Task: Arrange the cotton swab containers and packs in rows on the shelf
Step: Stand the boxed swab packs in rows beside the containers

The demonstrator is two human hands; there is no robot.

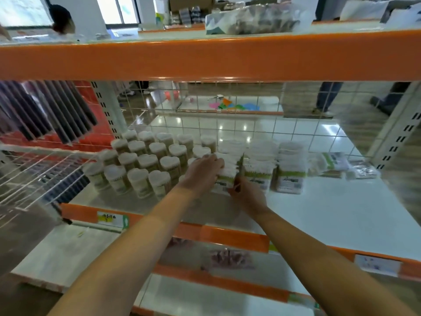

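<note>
White-and-green cotton swab pack [224, 179] gripped between left hand [204, 171] and right hand [247, 195], fingers curled round its sides, on white shelf board [330, 208], heart-lidded clear swab containers [145, 160] in rows left, matching packs [290, 169] right.

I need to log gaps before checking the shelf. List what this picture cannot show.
- Head view: labels on the cotton swab packs are blurred, unreadable.
- Head view: the left hand hides the pack under it; its grip is unclear.
- Head view: shelf price tag print is too small to read.
</note>
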